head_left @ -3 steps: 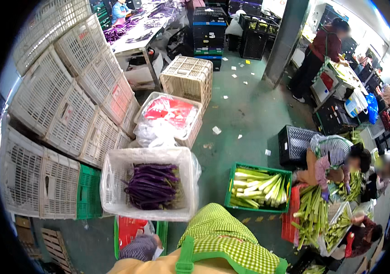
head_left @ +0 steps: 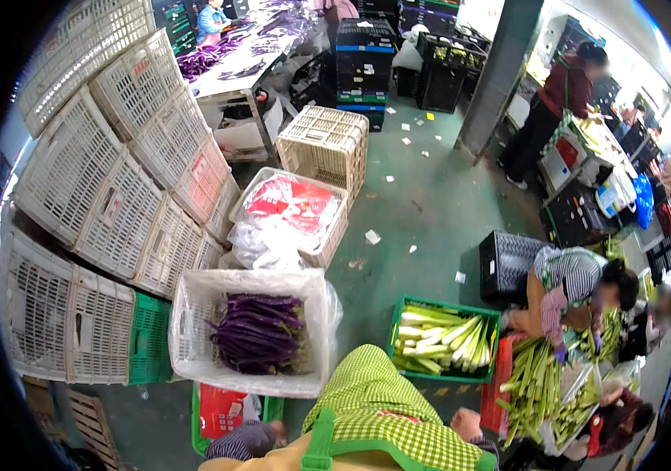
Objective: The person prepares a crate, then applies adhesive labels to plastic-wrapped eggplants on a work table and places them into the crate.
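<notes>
My left hand (head_left: pixel 277 432) hangs at the lower edge below a striped sleeve, beside a green crate (head_left: pixel 273 409) with a red printed package (head_left: pixel 222 410) in it. Its fingers are mostly hidden. To the right of my green checked apron (head_left: pixel 382 385), my right hand (head_left: pixel 467 425) is curled closed, with nothing visible in it. In front of me to the left stands a white bin (head_left: pixel 183 330) lined with clear plastic. Long purple eggplants (head_left: pixel 255 334) lie in it. A green crate (head_left: pixel 445 376) of pale green stalks (head_left: pixel 439 336) sits on the floor to the right.
White slatted crates (head_left: pixel 104 212) are stacked along the left. Behind the bin are a crate with red-and-clear bags (head_left: pixel 292 200) and a beige crate (head_left: pixel 324 145). A bending co-worker (head_left: pixel 575 282) handles stalks at right beside a black crate (head_left: pixel 508 263). A pillar (head_left: pixel 500 86) stands farther back.
My right hand has come into view at the lower edge, right of the apron. The near crates and bin appear slightly lower in the picture. The eggplants still lie in the bin.
</notes>
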Tool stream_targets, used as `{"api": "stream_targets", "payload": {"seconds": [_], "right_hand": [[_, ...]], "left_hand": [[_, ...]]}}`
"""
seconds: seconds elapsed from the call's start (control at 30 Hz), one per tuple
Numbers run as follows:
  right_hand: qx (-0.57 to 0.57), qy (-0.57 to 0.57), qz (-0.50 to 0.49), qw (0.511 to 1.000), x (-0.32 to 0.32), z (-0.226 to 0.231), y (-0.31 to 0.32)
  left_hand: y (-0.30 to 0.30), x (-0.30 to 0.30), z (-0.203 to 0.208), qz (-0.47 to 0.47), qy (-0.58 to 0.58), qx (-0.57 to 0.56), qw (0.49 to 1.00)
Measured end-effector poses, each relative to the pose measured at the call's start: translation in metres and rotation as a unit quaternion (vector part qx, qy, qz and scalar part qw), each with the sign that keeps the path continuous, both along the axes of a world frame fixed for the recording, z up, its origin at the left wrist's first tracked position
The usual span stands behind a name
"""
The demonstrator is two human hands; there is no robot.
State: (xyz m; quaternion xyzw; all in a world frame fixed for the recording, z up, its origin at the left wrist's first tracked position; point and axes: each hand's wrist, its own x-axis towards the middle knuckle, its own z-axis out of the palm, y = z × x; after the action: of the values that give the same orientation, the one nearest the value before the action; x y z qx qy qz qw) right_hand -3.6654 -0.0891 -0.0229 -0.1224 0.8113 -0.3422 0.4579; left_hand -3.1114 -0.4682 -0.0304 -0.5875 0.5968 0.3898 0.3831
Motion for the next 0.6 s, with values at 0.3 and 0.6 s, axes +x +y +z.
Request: {"api": "stream_targets", "payload": {"seconds": [0.3,0.6], "right_hand": [[-0.175,-0.121,-0.162,0.964,-0.241,0.129,-0.448],[0.004,-0.112,-0.102,0.988,-0.39,0.059,-0.597]], "left_hand": [[-0.081,-0.225,-0.037,0.028,0.085,-0.042,0.995],[-0.36,-0.426,-0.049,-0.019,0.086,-0.044,0.995]]}}
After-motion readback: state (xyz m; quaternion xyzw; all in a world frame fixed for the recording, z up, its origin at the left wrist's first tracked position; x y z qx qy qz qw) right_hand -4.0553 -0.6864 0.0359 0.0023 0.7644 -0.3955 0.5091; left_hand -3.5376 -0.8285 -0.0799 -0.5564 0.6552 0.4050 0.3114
